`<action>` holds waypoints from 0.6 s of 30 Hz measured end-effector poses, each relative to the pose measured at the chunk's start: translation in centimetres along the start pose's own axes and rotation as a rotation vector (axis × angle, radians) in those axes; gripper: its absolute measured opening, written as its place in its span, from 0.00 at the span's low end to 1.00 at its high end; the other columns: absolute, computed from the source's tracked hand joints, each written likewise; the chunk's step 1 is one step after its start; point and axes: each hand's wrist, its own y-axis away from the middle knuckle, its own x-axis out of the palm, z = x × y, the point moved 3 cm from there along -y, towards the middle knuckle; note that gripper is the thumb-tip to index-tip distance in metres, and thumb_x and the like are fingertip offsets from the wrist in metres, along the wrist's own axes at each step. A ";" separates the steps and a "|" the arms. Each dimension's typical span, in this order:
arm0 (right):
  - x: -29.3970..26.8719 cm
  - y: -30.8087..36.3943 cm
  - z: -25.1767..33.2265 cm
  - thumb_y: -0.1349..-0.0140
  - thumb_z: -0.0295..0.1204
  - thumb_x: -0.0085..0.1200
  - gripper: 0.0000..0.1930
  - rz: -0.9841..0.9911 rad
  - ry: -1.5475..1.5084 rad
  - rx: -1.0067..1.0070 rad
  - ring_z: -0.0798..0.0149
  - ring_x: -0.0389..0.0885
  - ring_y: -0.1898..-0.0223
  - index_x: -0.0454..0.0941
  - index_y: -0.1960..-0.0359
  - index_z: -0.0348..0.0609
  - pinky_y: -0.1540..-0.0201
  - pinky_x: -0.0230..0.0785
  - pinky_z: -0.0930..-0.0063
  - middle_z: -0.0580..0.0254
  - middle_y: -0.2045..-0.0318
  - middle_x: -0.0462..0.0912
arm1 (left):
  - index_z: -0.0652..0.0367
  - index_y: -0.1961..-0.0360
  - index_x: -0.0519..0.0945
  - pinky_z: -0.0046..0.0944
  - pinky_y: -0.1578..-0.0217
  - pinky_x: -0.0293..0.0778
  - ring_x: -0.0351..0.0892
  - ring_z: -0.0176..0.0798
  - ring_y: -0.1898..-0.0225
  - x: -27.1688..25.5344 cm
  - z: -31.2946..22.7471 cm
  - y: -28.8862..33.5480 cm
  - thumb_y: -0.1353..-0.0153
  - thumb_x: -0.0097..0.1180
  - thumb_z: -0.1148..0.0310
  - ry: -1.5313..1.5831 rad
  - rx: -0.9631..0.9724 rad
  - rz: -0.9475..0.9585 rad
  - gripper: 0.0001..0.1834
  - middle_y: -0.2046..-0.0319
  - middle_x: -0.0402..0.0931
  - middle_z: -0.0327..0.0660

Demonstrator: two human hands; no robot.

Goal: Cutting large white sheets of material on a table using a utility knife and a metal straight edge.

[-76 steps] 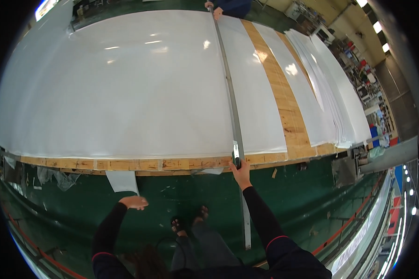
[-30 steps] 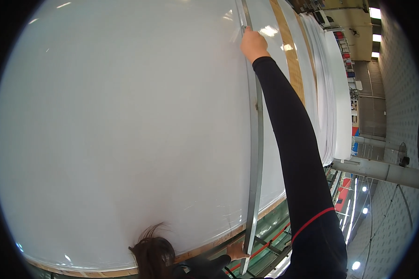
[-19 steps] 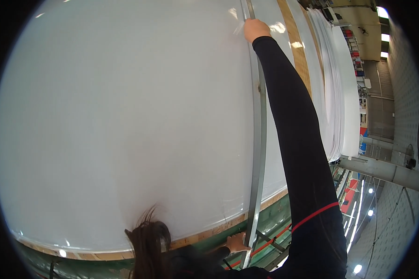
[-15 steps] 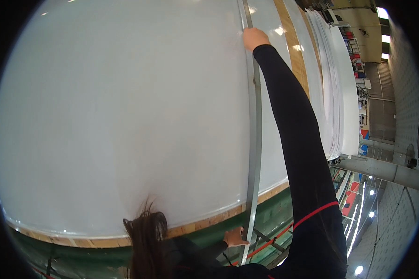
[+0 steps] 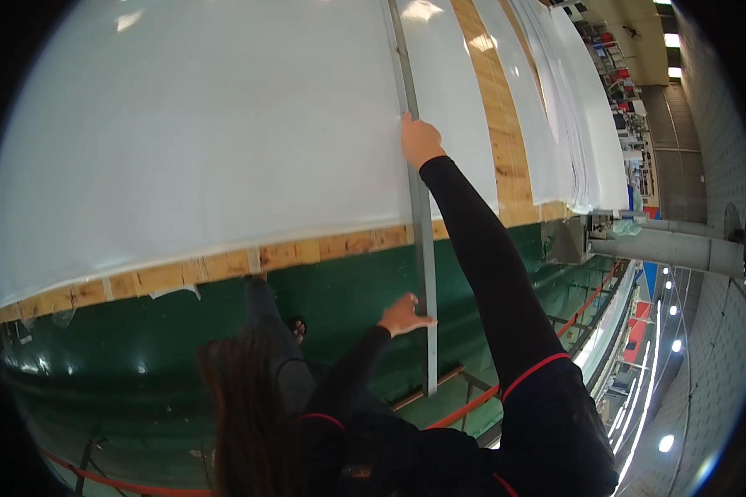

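A long metal straightedge [image 5: 423, 248] lies over the white glossy sheet [image 5: 199, 132], its near end jutting past the wood-edged table [image 5: 319, 250]. My right hand [image 5: 423, 139] is closed round the bar above the sheet, thumb along its left side. Over the green floor, my left hand [image 5: 404, 317] is beside the overhanging part. Its thumb reaches the bar, while its index finger is raised apart from the thumb; the other fingers are partly hidden.
Wooden strips [image 5: 499, 112] and more white sheets [image 5: 568, 124] lie to the right. A red-orange rail [image 5: 477, 406] runs behind me at the lower right. A grey column [image 5: 671, 248] stands at the right. My foot [image 5: 297, 329] shows on the green floor.
The view has shifted back, showing more floor and the table edge higher up. My right hand is much closer to the near edge. More of the bar overhangs; my left hand stays beside it.
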 end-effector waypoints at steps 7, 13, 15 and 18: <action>3.5 15.2 0.1 0.48 0.22 0.43 0.27 -0.009 -0.127 0.009 0.49 0.79 0.69 0.58 0.42 0.34 0.67 0.72 0.59 0.45 0.72 0.78 | 0.66 0.50 0.63 0.40 0.55 0.66 0.72 0.47 0.56 0.8 0.0 0.0 0.69 0.66 0.41 0.042 0.020 -0.041 0.50 0.59 0.70 0.50; 4.4 22.8 0.8 0.54 0.21 0.52 0.37 0.120 -0.177 0.071 0.49 0.78 0.70 0.53 0.39 0.38 0.68 0.71 0.60 0.46 0.73 0.77 | 0.69 0.49 0.61 0.40 0.54 0.66 0.71 0.46 0.55 0.6 -0.1 0.3 0.68 0.67 0.43 0.052 -0.003 -0.072 0.51 0.58 0.68 0.51; 4.0 23.7 1.0 0.56 0.21 0.54 0.39 0.140 -0.186 0.102 0.49 0.78 0.70 0.52 0.38 0.39 0.68 0.71 0.60 0.46 0.73 0.77 | 0.69 0.49 0.61 0.40 0.54 0.66 0.71 0.46 0.54 0.6 0.0 0.5 0.68 0.67 0.43 0.035 0.003 -0.073 0.51 0.57 0.68 0.52; 4.4 24.9 0.9 0.51 0.23 0.51 0.36 0.217 -0.174 0.100 0.53 0.80 0.70 0.50 0.38 0.38 0.70 0.73 0.63 0.48 0.71 0.79 | 0.68 0.49 0.61 0.39 0.53 0.66 0.70 0.46 0.54 0.8 -0.1 0.9 0.68 0.67 0.43 0.045 0.001 -0.071 0.51 0.57 0.67 0.52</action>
